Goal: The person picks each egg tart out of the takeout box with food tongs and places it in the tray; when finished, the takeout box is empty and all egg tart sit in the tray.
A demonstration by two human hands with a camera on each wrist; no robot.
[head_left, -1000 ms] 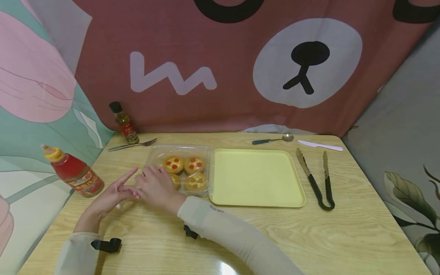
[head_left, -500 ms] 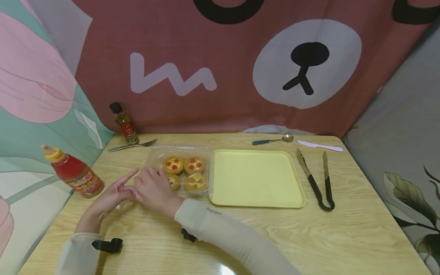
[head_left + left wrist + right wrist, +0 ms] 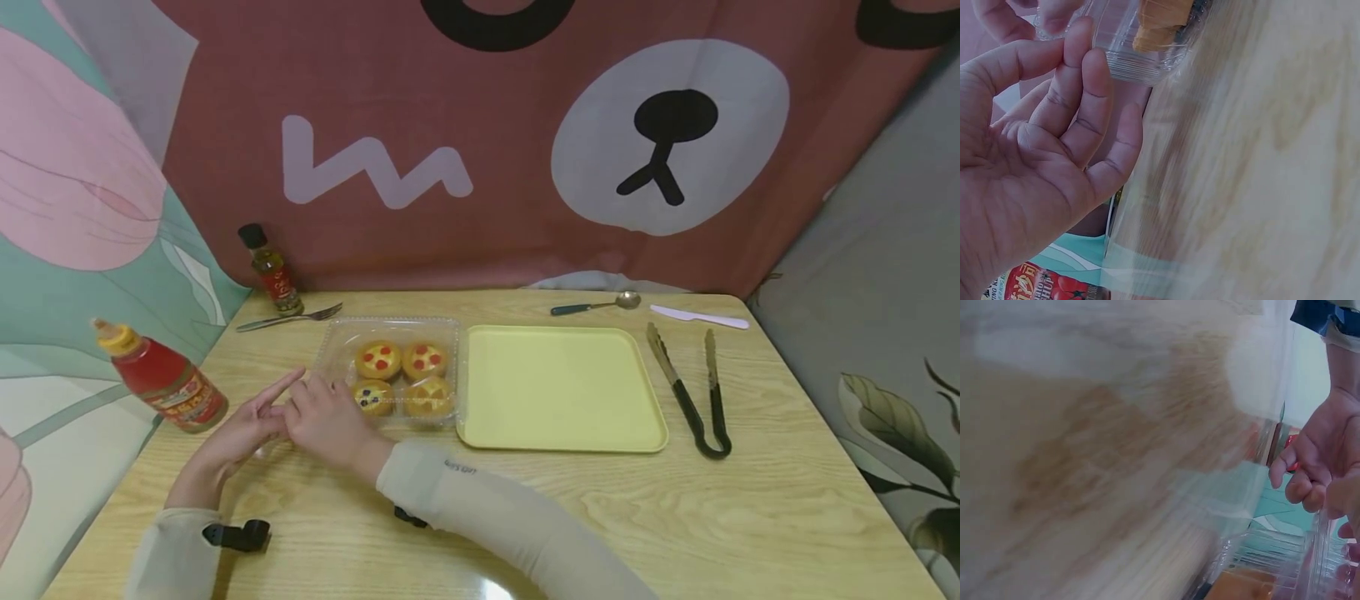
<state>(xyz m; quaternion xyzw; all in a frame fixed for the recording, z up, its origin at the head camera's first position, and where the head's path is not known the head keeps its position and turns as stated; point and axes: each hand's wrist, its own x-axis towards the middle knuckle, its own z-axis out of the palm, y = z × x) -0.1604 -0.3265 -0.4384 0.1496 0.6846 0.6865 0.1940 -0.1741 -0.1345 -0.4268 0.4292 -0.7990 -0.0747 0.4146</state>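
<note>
A clear plastic container (image 3: 341,340) holds several small round tarts, two red-dotted, one blue-dotted (image 3: 372,398) and one plain yellow. At its left front corner, my left hand (image 3: 242,429) pinches the clear rim, with thumb and fingertips together and the index finger pointing away. My right hand (image 3: 326,421) is bent over the same corner, its fingers curled at the rim and touching or nearly touching the left fingertips. In the left wrist view the left hand (image 3: 1041,137) lies palm up beside the clear container (image 3: 1132,65). The right wrist view has the right hand (image 3: 1349,506) at the container's edge (image 3: 1319,556).
A yellow tray (image 3: 558,387) lies right of the container, then black-handled tongs (image 3: 701,417). Behind are a spoon (image 3: 596,307), a pink knife (image 3: 697,317), a fork (image 3: 288,317) and an oil bottle (image 3: 273,273). A red sauce bottle (image 3: 168,379) stands left.
My right hand has shifted slightly left and toward the front along the container's edge, uncovering the blue-dotted tart. My left hand has barely moved.
</note>
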